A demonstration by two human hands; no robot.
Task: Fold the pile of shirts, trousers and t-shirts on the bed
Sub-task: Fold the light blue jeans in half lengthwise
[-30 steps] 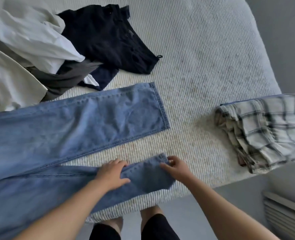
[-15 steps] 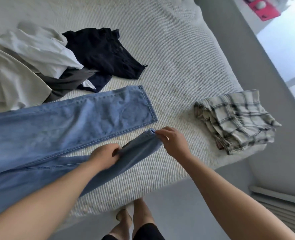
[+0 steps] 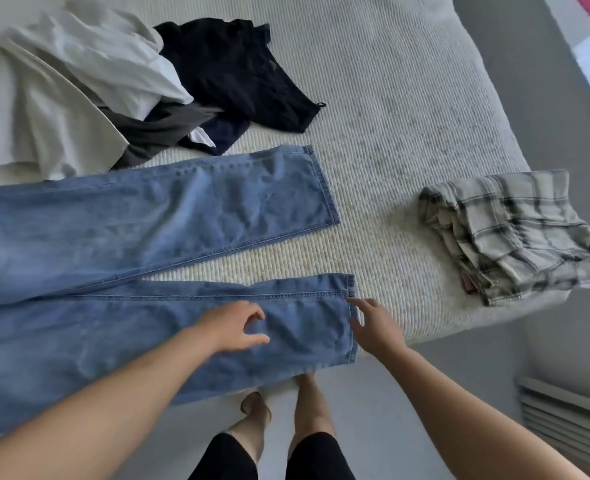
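Observation:
Light blue jeans (image 3: 148, 220) lie spread on the bed (image 3: 390, 98), legs pointing right, the near leg flat along the bed's front edge. My left hand (image 3: 234, 325) rests on the near leg with fingers apart, holding nothing. My right hand (image 3: 373, 323) is at the near leg's hem, fingers spread, touching the hem edge without gripping it. A pile of unfolded clothes sits at the back left: white and cream garments (image 3: 61, 81), a grey one (image 3: 155, 129) and a black one (image 3: 238, 67).
A folded plaid shirt (image 3: 508, 233) lies at the bed's right front corner. My bare legs and feet (image 3: 286, 410) stand on the grey floor at the bed's edge. A radiator (image 3: 570, 417) is at the lower right.
The near jeans leg, pinched and lifted between both hands half a second ago, now lies flat and smooth. Both hands have let go and opened on it.

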